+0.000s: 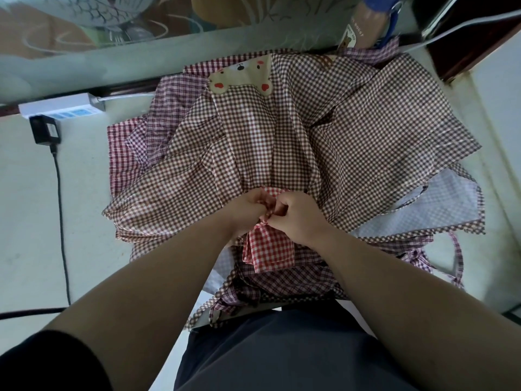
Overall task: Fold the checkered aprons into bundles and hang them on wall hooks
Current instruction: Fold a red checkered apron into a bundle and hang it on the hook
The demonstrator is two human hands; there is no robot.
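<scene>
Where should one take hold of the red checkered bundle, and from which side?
The red checkered bundle narrows at its far end, where the left hand and right hand pinch it, and widens at its near end. A grip on that gathered neck, coming from above and closing across it, seems the most secure.

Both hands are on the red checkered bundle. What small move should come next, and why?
Probably draw the pinched cloth tight to close the red bundle. The left hand and right hand both pinch its far end, and it lies folded on the brown apron, so securing it seems to come before lifting.
</scene>
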